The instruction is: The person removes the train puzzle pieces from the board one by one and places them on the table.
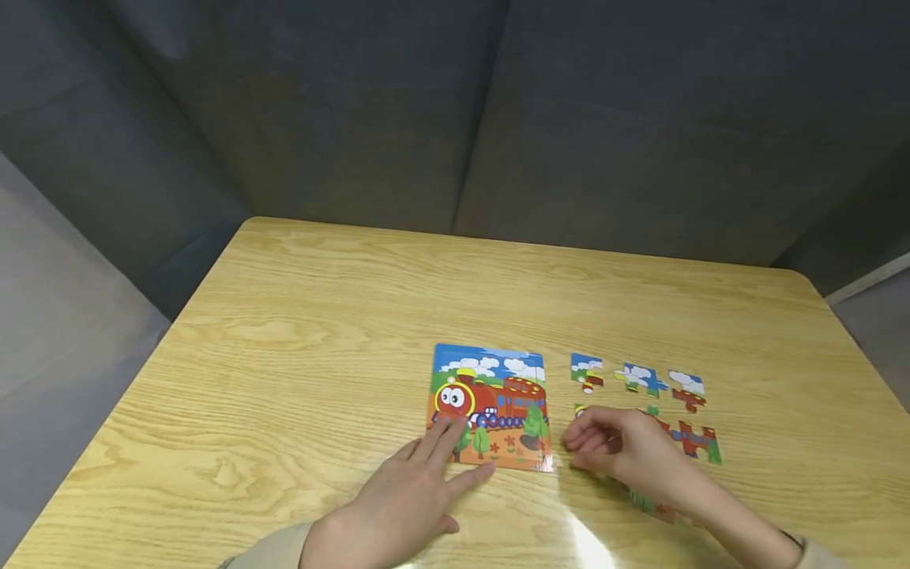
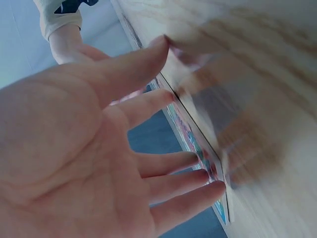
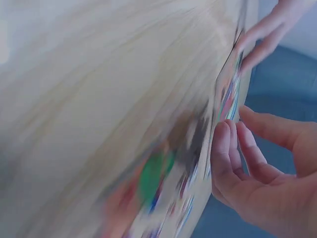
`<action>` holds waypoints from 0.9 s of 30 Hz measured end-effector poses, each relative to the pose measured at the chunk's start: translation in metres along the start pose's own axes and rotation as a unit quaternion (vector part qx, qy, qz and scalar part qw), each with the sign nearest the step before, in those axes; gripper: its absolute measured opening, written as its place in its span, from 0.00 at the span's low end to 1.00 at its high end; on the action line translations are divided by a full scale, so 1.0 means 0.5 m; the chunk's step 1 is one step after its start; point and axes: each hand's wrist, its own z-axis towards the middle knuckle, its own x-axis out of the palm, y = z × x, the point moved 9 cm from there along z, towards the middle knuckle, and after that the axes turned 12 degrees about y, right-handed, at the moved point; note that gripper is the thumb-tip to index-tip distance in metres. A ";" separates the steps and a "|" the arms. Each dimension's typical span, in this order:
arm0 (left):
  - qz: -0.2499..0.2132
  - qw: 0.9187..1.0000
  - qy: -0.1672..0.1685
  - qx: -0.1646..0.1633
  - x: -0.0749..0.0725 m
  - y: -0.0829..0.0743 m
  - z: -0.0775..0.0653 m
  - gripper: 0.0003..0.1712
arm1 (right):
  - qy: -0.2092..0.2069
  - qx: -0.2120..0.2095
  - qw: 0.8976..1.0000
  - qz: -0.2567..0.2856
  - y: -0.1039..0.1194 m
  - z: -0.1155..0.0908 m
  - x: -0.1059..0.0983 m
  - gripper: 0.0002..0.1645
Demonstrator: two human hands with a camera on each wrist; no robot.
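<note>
A square puzzle board (image 1: 508,371) printed with a red cartoon train lies flat on the table. My left hand (image 1: 405,494) rests its fingertips on the board's lower left part and near edge, fingers straight and spread; the left wrist view shows the bare palm. To the right of the board, my right hand (image 1: 633,450) hovers low over loose jigsaw pieces, its fingers loosely bent. In the right wrist view the thumb (image 3: 267,126) stands a little apart from the fingers, and no piece shows between them. This hand and forearm hide some of the pieces beneath.
Separate puzzle pieces lie in rows right of the board, among them a cloud-and-sky piece (image 1: 643,378), a corner piece (image 1: 586,368) and a red train piece (image 1: 697,439). The wooden table (image 1: 320,316) ends at a dark curtain (image 1: 370,118) behind. Light glares off the near table surface.
</note>
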 end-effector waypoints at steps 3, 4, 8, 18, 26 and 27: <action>-0.006 1.000 -0.002 0.000 -0.003 0.001 -0.001 0.41 | 0.023 -0.015 0.998 0.059 0.023 0.042 0.030 0.11; -0.013 1.000 0.000 -0.001 -0.003 0.002 -0.001 0.41 | 0.028 -0.018 0.997 0.073 0.029 0.054 0.038 0.12; -0.048 0.999 0.014 -0.013 0.001 0.014 -0.004 0.43 | 0.040 -0.027 0.993 0.107 0.048 0.093 0.059 0.12; -0.078 0.996 0.040 -0.032 0.016 0.030 -0.010 0.45 | 0.047 -0.032 0.990 0.132 0.074 0.149 0.078 0.15; -0.077 0.995 0.053 -0.038 0.022 0.031 -0.008 0.46 | 0.057 -0.015 0.989 0.139 0.074 0.166 0.087 0.16; -0.077 0.995 0.054 -0.038 0.022 0.030 -0.008 0.46 | 0.058 -0.013 0.988 0.143 0.073 0.167 0.088 0.16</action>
